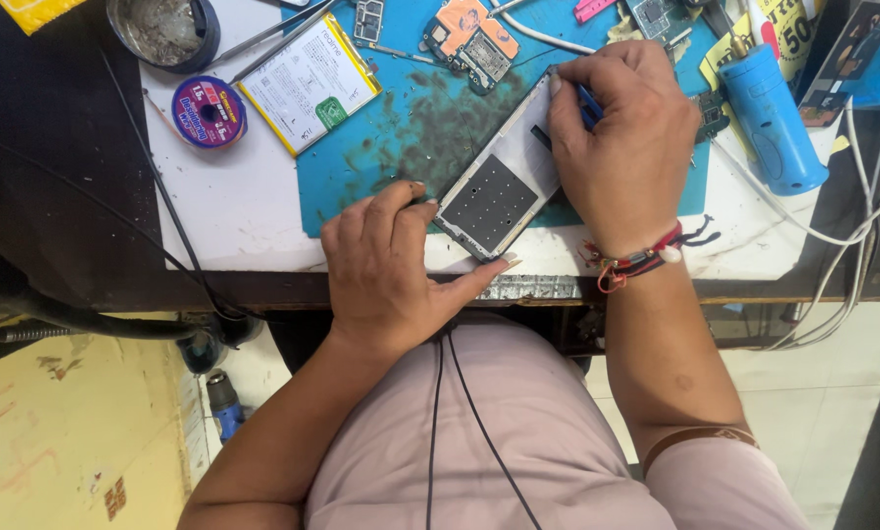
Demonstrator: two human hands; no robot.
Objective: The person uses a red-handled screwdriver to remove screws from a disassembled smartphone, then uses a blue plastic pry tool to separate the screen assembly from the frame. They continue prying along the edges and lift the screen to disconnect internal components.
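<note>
Phone frame (499,186), stripped down and metallic, lay tilted on the blue work mat (381,157), pinned between the two hands. The left hand (391,265) steadied its lower end: the index finger curled onto the near left edge and the thumb stretched along the bottom corner, so those fingers pressed against the frame rather than wrapping it. The right hand (621,137) covered the upper end, its fingers pinched shut around a small blue-handled tool (587,101) whose tip met the frame just under the fingertips. A red thread bracelet (641,260) sat on that wrist.

Beyond the left fingers, further up the mat, a flat phone battery (308,83) lay with its white face up, and just left of it sat a purple spool of solder wire (208,111). Past that stood a round grey tin (162,31). Above the right knuckles lay an orange-shielded circuit board (469,39). Well off to the right of the right hand rested a blue cylindrical tool (769,113), with white cables (852,221) trailing off the bench edge beside it.
</note>
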